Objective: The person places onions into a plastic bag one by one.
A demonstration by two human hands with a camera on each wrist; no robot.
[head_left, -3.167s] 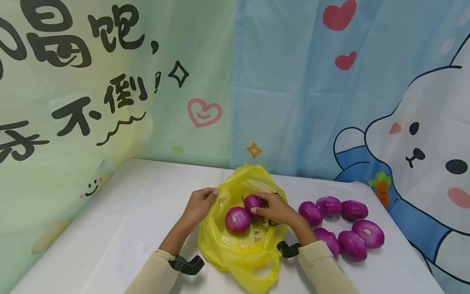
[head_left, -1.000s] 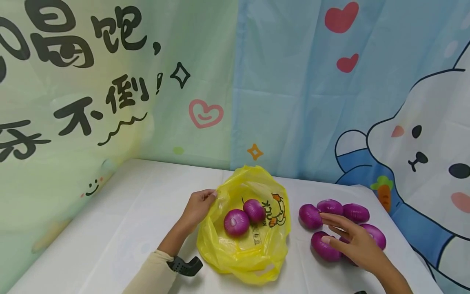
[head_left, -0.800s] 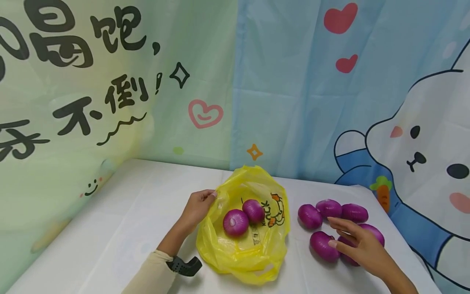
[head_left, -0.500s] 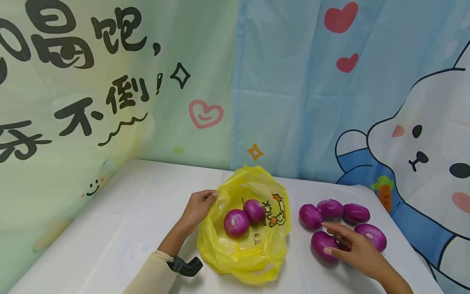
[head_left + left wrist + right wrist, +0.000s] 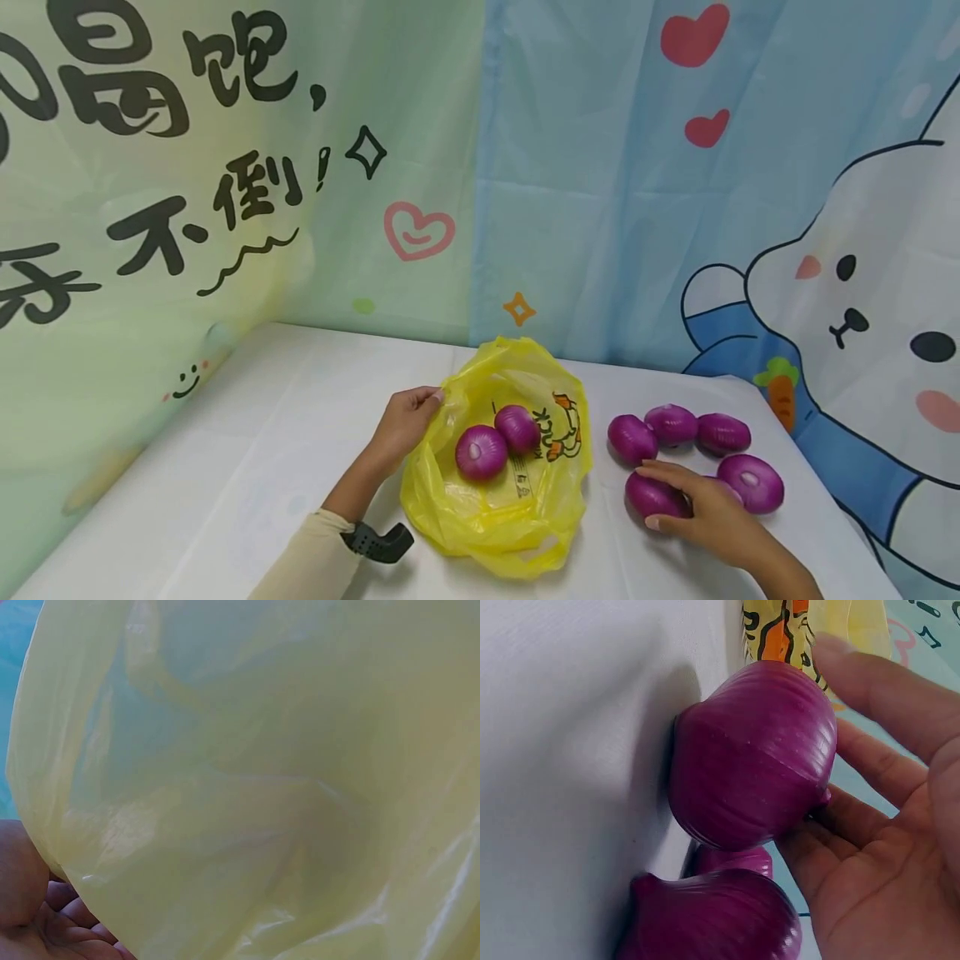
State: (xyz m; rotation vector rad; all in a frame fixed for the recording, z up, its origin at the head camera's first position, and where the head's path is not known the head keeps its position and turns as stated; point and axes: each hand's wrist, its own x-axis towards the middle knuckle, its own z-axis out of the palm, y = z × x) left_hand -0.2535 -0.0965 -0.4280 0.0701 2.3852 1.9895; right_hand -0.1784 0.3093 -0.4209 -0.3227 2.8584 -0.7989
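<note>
My left hand point(image 5: 405, 423) pinches the left rim of a yellow plastic bag point(image 5: 495, 533), which lies with its mouth spread; in the left wrist view the bag point(image 5: 247, 787) fills most of the picture. Two red onions, a front one point(image 5: 482, 453) and a rear one point(image 5: 517, 429), sit inside it. To the bag's right, my right hand point(image 5: 712, 512) holds another red onion point(image 5: 651, 497) low at the table, thumb on the near side and fingers on the far side. In the right wrist view this onion point(image 5: 754, 757) lies between thumb and fingers.
Several more red onions point(image 5: 671, 425) lie behind and beside the right hand; one is mostly hidden under it. The white-covered table point(image 5: 300, 400) ends at a printed cloth backdrop point(image 5: 555, 208). A black strap camera point(image 5: 378, 543) sits on the left wrist.
My right hand has gone from laying an onion in the bag to the onions on the right, closing on the nearest one, which shifts slightly left. The left hand stays at the rim.
</note>
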